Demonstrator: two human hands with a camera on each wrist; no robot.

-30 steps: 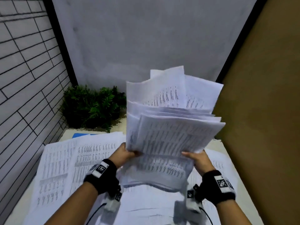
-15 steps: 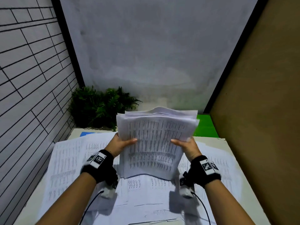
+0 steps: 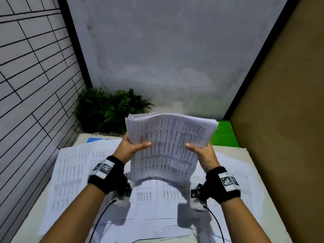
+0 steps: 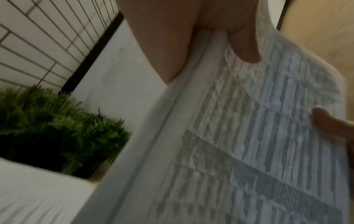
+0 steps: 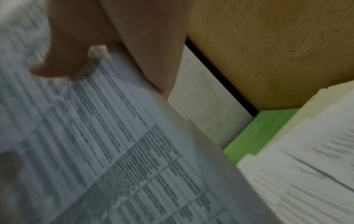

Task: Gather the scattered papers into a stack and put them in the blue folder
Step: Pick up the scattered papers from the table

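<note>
Squaring the paper stack [image 3: 168, 144]
Left hand [image 3: 130, 149] and right hand [image 3: 205, 153] pinch its side edges, upright, apparently to align sheets.

A second ago the stack of papers [image 3: 168, 146] in my hands was a ragged fan, sheets sticking out at odd angles high above the tabletop [image 3: 245, 155]. Now its edges are nearly flush and I've brought it lower and closer. My left hand [image 3: 130, 149] and right hand [image 3: 204, 153] have shifted up to grip its side edges, thumbs across the top sheet.
</note>
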